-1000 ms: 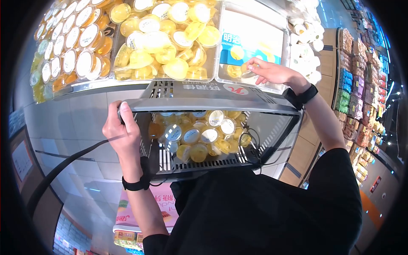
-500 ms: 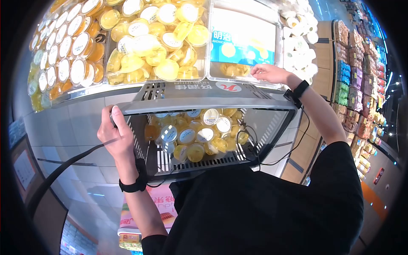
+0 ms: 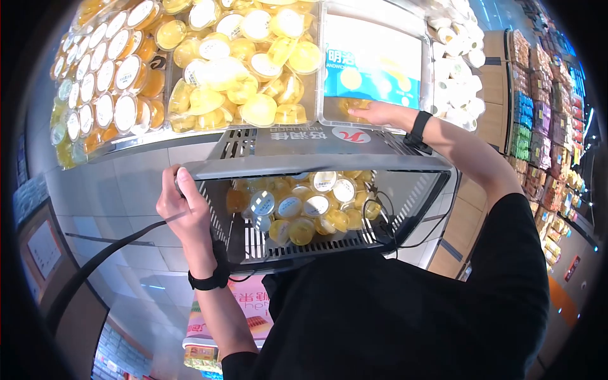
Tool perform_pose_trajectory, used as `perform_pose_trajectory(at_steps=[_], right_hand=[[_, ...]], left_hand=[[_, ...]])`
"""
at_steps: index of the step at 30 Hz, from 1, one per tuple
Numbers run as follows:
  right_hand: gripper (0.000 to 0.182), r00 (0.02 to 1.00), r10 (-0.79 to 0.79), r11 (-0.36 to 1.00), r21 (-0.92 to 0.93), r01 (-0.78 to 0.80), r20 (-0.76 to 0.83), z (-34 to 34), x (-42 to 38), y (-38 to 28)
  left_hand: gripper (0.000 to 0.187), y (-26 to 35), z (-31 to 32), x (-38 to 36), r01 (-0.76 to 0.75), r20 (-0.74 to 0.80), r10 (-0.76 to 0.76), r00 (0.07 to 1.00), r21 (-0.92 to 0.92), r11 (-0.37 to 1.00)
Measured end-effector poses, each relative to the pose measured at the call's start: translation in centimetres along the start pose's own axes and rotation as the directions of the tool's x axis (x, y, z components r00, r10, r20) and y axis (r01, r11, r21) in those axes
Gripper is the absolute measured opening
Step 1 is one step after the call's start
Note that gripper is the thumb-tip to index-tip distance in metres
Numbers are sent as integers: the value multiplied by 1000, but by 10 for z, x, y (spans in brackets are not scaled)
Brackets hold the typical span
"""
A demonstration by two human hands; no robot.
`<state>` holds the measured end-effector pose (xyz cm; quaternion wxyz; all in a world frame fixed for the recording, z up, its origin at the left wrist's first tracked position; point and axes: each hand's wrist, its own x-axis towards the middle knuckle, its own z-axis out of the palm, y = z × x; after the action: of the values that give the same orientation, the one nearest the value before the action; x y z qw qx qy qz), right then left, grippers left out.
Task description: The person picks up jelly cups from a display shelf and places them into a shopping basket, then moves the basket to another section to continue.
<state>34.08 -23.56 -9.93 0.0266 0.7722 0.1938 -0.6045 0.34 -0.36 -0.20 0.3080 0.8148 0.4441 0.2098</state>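
My left hand is closed round the left end of the rim of a grey shopping basket. Inside the basket lie several yellow jelly cups with white round lids, heaped together. My right hand reaches into the front of a clear display bin, its fingers closed at a yellow jelly cup on the bin's floor. The fingertips are partly hidden against the cup. A blue and white printed card stands behind it in the same bin.
More yellow jelly cups fill the bin to the left, with orange ones beyond. White cups are heaped on the right. A black cable hangs into the basket. Packaged goods line shelves at far right.
My right hand has moved left and lower in the bin, onto the jelly cup. My left hand keeps its hold on the basket rim. The whole view has shifted slightly.
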Motion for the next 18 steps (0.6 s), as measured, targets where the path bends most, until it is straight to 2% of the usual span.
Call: perform_pose_trajectory(at_steps=[1, 2, 4, 5, 11, 15, 17, 18], right_hand=[[75, 998, -65, 991, 116, 63, 5, 1, -2, 0], [75, 998, -65, 992, 109, 64, 5, 1, -3, -1], [77, 995, -69, 976, 210, 52, 71, -1, -8, -5], [74, 976, -178, 962, 232, 146, 124, -4, -5, -3], [75, 960, -273, 934, 257, 248, 64, 7, 16, 4], [75, 958, -286, 902, 331, 278, -26, 18, 28, 5], [72, 988, -152, 950, 276, 147, -1, 18, 45, 2], [72, 988, -154, 949, 280, 148, -3, 17, 52, 1]], left_hand=[[17, -1, 1, 0, -1, -7, 1, 1000, 2, 1000], [16, -1, 2, 0, -1, -14, 1, 1000, 2, 1000], [15, 2, 1, 0, 8, -9, -8, 1000, -9, 1000], [15, 3, 0, 0, 9, 2, -9, 1000, -17, 1000], [14, 0, 1, 0, 3, -10, -3, 1000, -9, 1000], [15, 0, 2, 0, 7, -6, -7, 1000, -1, 1000], [17, 1, 3, 0, 11, -19, -11, 1000, 16, 1000], [17, 0, 3, 0, 7, -18, -6, 1000, 17, 1000]])
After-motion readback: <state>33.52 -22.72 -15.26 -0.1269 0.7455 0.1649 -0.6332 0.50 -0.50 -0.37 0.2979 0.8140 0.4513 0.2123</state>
